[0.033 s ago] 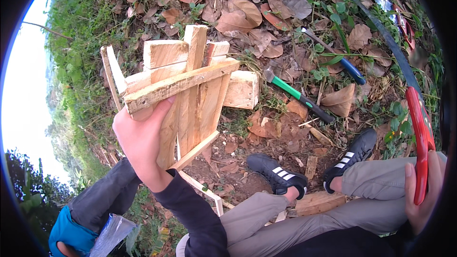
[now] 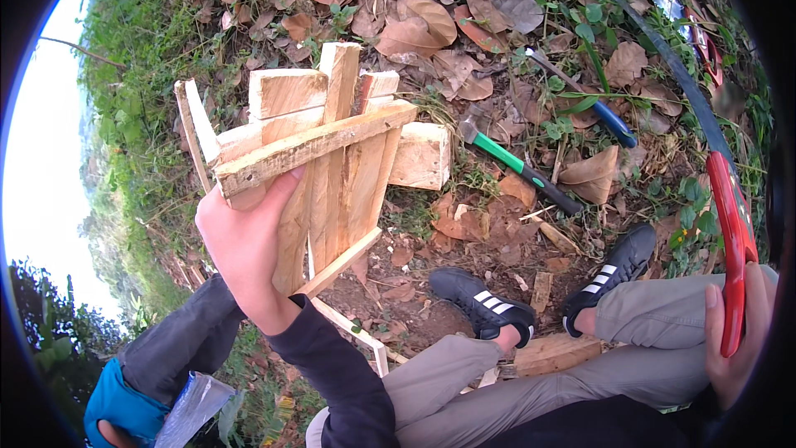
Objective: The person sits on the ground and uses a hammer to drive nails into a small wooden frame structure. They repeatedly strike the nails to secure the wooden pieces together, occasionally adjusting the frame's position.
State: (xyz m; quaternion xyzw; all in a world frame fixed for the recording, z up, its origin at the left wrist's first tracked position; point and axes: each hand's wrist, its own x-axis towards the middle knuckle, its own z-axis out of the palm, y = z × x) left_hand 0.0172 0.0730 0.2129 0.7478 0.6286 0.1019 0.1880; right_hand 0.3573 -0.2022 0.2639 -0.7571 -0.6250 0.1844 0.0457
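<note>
Timber frame (image 2: 332,199), left of centre, pinched by its crossbar (image 2: 319,144) in my left hand (image 2: 246,236); far right, my right hand (image 2: 735,372) grips what's probably a red-handled saw (image 2: 729,236).

Got one slatted wooden assembly (image 2: 332,182), two red-handled saws (image 2: 727,207) (image 2: 701,40), one green-and-black hammer (image 2: 518,168), one blue-handled tool (image 2: 609,120), two striped black sneakers (image 2: 481,299) (image 2: 609,278), plus one other person (image 2: 178,336) around.
</note>
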